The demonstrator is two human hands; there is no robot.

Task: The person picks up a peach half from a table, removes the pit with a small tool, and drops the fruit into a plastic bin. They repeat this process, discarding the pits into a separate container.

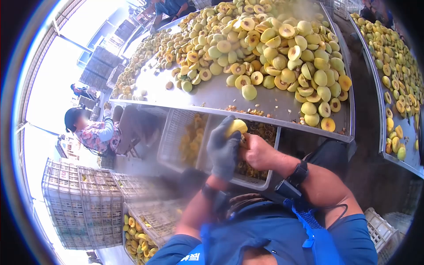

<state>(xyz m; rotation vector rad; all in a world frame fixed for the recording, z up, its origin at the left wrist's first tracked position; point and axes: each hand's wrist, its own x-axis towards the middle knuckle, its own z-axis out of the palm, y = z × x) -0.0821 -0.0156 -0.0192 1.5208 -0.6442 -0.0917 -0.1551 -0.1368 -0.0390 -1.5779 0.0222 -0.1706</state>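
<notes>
A gray glove covers my left hand, whose fingers are wrapped round a yellow-green fruit half. Bare and curled closed, my right hand meets the fruit from the right; whatever its fingers grip is hidden. Both hands are above a white crate with dark scraps in it, just in front of the metal table. Piled on that table are many halved fruits, some cut side up with brown centers.
Left of the scrap crate, another crate holds yellow pieces. Stacked crates stand lower left. A person sits at the left. A second fruit-laden table is at the right.
</notes>
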